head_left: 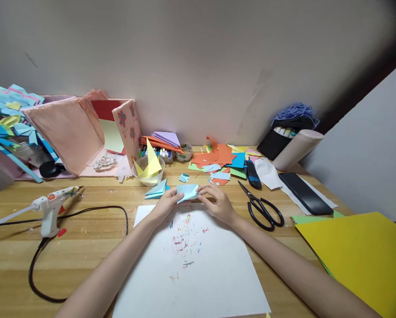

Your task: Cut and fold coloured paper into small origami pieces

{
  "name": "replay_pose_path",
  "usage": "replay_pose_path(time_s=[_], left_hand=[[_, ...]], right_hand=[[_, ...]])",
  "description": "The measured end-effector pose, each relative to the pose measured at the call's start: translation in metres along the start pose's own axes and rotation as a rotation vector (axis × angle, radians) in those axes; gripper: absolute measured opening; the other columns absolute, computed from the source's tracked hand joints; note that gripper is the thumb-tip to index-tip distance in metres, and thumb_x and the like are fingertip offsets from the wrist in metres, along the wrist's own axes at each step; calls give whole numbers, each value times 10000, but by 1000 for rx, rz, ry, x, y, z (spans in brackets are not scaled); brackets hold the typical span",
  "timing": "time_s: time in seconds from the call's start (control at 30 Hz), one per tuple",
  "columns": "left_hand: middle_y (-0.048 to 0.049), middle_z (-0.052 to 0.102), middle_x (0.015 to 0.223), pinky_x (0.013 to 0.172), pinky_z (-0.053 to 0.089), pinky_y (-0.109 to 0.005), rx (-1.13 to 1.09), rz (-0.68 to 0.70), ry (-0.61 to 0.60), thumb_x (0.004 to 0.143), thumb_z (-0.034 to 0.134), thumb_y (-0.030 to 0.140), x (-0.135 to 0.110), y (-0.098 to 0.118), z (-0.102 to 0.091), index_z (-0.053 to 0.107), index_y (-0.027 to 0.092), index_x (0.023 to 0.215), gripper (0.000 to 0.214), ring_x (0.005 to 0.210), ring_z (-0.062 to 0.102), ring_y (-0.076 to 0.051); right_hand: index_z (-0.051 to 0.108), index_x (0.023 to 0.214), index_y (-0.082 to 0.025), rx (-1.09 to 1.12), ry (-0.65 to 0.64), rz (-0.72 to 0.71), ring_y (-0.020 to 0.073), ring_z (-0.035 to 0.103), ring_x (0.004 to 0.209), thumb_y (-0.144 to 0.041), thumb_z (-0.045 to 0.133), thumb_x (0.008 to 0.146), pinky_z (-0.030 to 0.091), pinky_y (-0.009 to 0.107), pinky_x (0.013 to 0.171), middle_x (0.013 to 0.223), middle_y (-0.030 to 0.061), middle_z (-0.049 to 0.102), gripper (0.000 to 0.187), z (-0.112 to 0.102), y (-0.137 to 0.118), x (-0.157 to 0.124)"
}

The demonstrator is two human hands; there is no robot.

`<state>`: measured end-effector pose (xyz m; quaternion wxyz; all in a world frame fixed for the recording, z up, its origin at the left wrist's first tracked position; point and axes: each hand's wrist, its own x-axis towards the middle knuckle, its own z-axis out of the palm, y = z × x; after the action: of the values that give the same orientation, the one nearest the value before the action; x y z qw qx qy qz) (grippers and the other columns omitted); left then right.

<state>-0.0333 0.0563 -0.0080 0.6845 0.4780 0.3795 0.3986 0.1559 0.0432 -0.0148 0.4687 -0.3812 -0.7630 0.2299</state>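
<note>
A small light-blue piece of folded paper [187,192] is held between my two hands, above the far edge of a marked white sheet [191,274]. My left hand [167,204] pinches its left side, thumb on top. The fingers of my right hand [218,202] close on its right edge. Beside my left hand lie more folded blue papers [156,191]. A tiny blue scrap [184,177] sits just beyond the held paper. Black-handled scissors [262,207] rest to the right of my right hand, blades pointing away.
A white glue gun [52,210] with a looping black cord stands at left. Behind are a plastic cup [158,179] with yellow paper, coloured scraps [217,157] and a pink box [63,137]. Yellow sheets [360,251], a black case [305,193] and a cylinder [297,150] occupy the right.
</note>
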Motion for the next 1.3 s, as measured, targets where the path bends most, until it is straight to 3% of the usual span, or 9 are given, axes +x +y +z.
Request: replay_pose_path(time_s=[0.1,0.2,0.37,0.5,0.57,0.7,0.93,1.07,1.3], left_hand=[[-79,643,939,761,487,-324,-61,-13,-105,703,649,356,-2,3,1,619,139,907,299,882,603,-213],[-93,643,980,783,491,-351,-83,-31,-139,716,643,317,-3,4,3,620,140,951,296,898,610,-221],[-120,660,935,786,483,-329,-37,-62,-196,738,617,284,-1,2,2,616,106,949,276,857,624,-214],[-118,666,838,755,493,-331,-11,-24,-200,821,464,456,0,-2,1,596,96,953,406,809,631,-206],[-101,660,840,735,500,-319,81,18,-151,796,475,509,0,-3,2,599,108,942,445,805,624,-201],[-76,644,890,676,514,-290,316,110,13,649,692,394,-1,-8,5,598,128,931,399,750,623,-184],[-76,636,865,645,535,-297,225,56,-18,708,643,335,-2,-10,11,549,112,902,310,693,661,-181],[-71,639,789,586,524,-259,220,37,-25,741,609,273,-1,-12,11,526,110,896,240,685,664,-180],[-61,622,836,586,516,-244,271,65,-50,753,588,256,1,-17,7,538,121,904,209,710,665,-178]], right_hand=[[561,701,-192,123,39,209,187,526,953,-297,543,807,458,313,784,995,71,497,150,1,4,1],[526,639,-182,259,40,330,192,508,984,-354,568,775,450,291,782,1014,68,485,223,3,11,3],[478,633,-186,408,-4,432,140,506,657,-391,579,749,434,276,636,714,4,500,256,5,14,5],[466,635,-190,428,5,457,131,480,594,-394,598,727,426,271,585,647,-16,465,260,6,15,4],[468,642,-190,414,2,452,134,487,603,-388,601,724,427,274,590,651,-13,477,253,7,17,3],[471,644,-188,350,-7,409,128,483,611,-374,590,737,407,262,589,667,-8,496,239,8,18,1],[487,665,-188,340,-53,433,132,507,618,-392,593,739,418,257,594,656,-7,519,241,8,16,0],[514,709,-187,393,-18,460,140,534,645,-388,648,693,438,271,620,681,-2,546,242,8,18,0],[525,717,-183,461,53,527,142,551,683,-372,731,593,463,273,644,712,2,552,306,6,18,4]])
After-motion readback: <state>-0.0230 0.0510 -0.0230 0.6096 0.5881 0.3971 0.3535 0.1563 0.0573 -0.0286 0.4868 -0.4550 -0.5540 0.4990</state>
